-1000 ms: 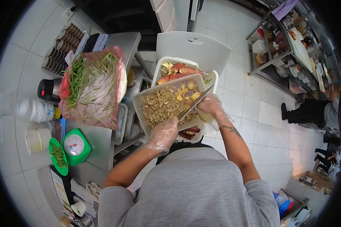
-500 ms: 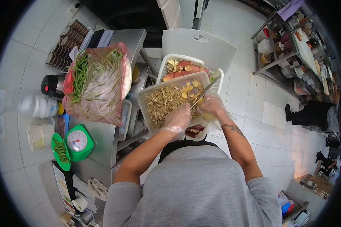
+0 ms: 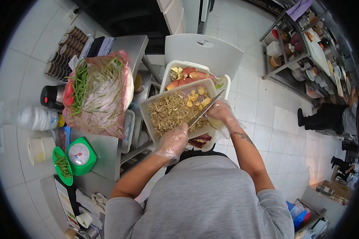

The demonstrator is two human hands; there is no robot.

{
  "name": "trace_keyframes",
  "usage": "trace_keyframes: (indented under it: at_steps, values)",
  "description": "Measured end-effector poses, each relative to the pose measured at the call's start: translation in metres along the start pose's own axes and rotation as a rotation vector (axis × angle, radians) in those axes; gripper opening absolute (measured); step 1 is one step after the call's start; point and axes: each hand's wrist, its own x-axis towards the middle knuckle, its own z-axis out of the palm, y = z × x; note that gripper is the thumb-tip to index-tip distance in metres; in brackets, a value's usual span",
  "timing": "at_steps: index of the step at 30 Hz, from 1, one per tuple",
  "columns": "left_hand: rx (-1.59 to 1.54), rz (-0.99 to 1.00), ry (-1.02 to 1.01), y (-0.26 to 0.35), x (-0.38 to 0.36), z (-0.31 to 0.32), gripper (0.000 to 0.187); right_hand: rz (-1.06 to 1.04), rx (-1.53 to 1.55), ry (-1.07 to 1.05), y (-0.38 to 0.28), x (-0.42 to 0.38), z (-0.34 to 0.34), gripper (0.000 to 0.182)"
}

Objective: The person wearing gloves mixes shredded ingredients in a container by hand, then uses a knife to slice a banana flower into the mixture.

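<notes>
My gloved left hand (image 3: 174, 142) is closed around the lower end of a long knife (image 3: 205, 110), at the near edge of a shallow pale tray (image 3: 146, 115). The blade slants up to the right across the tray. Against the blade's right side, my gloved right hand (image 3: 221, 112) is closed on a yellow piece, largely hidden by the fingers. Thin brownish shreds (image 3: 167, 111) fill much of the tray, and yellow slices (image 3: 193, 97) lie toward its upper right. Beneath it is a white perforated basket (image 3: 226, 81) with reddish pieces (image 3: 183, 81).
A steel table (image 3: 136, 49) at left bears a pink plastic bag (image 3: 103, 103) with green beans and a green scale (image 3: 82, 155). A white bin (image 3: 231, 53) stands behind the basket. Steel shelving (image 3: 283, 73) is at right, with a person (image 3: 331, 118) below it.
The blade has come down and left, while my left hand has shifted left and slightly toward me. A thick yellow chunk now shows beside the blade. The whole view has shifted slightly.
</notes>
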Motion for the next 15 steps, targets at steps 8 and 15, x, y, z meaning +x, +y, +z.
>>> trace_keyframes:
  at_steps: [8, 15]
  values:
    - [0.074, 0.035, 0.067, -0.001, 0.008, 0.003, 0.016, -0.168, 0.089, 0.020, 0.007, 0.004, 0.018, 0.038]
    - [-0.013, -0.083, 0.012, 0.005, 0.063, 0.021, 0.026, 0.022, 0.010, -0.146, -0.018, -0.008, 0.001, 0.042]
